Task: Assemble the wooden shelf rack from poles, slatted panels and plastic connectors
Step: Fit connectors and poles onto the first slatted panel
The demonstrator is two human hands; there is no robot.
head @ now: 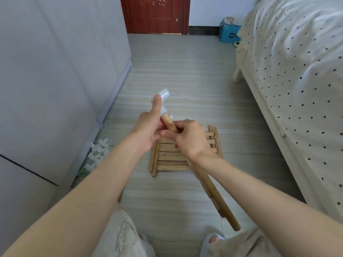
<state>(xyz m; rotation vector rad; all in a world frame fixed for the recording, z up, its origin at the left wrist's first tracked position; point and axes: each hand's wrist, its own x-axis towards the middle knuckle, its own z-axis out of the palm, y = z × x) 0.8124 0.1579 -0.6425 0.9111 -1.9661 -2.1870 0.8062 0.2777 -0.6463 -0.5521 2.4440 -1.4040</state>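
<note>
A wooden pole (pixel 215 193) slants from the lower right up to the middle of the view. My right hand (pixel 189 140) grips it near its upper end. A translucent white plastic connector (pixel 163 101) sits on the pole's top end. My left hand (pixel 148 127) holds that connector, with the thumb stretched along it. A second wooden piece lies against the pole's lower half. Under my hands, a stack of slatted wooden panels and poles (pixel 167 160) lies flat on the floor.
A heap of white plastic connectors (pixel 96 153) lies on the floor by the grey cabinet (pixel 55 89) at the left. A bed with a dotted cover (pixel 297 89) fills the right side. A red-brown door (pixel 156 13) and a teal box (pixel 228 34) stand at the far end.
</note>
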